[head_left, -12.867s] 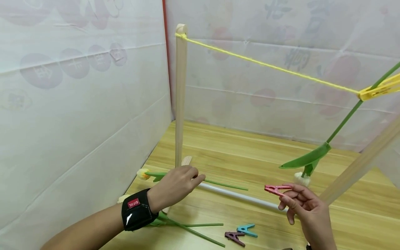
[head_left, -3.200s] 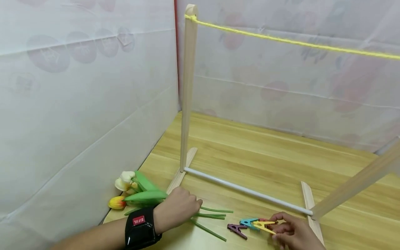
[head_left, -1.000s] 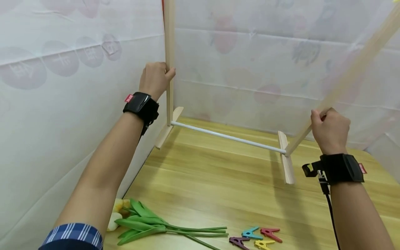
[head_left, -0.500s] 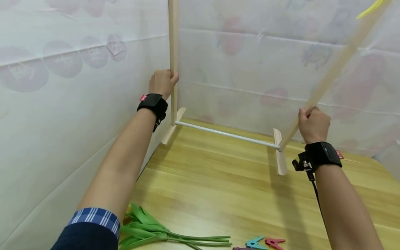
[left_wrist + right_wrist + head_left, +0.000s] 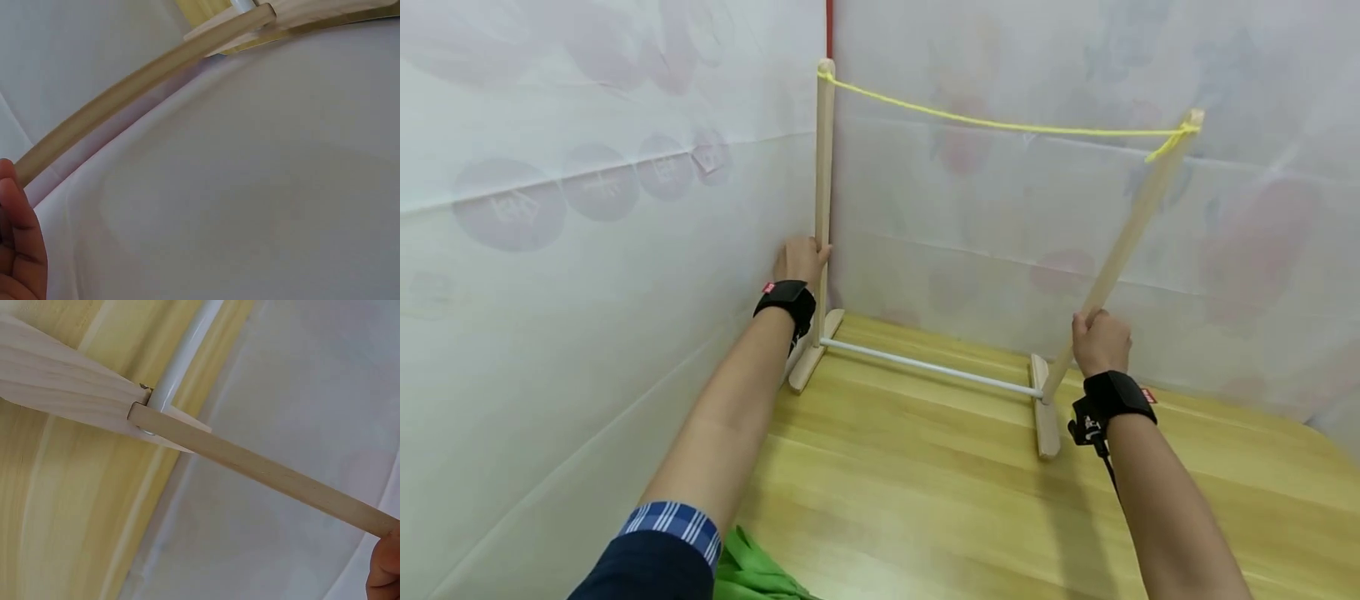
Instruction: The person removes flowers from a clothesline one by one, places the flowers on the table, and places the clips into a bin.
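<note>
The left hand (image 5: 801, 260) holds the left wooden post (image 5: 824, 192) of a little rack, with its fingers curled round the stick low down. The right hand (image 5: 1101, 342) holds the right wooden post (image 5: 1131, 225) the same way, near the bottom. The rack stands on the wooden worktop (image 5: 940, 500), far back in the corner where two white cloth walls (image 5: 587, 292) meet. The left post stands straight up. The right post looks tilted in the head view. A yellow string (image 5: 1000, 125) runs from the top of one post to the top of the other. A white bar (image 5: 932, 368) joins the posts down low. Each post sits on a flat wooden foot (image 5: 1043, 417) that rests on the worktop. Both wrists wear black bands (image 5: 788, 298). Something green (image 5: 752, 575) peeks in at the bottom edge, beside a blue checked sleeve (image 5: 662, 542).
</note>
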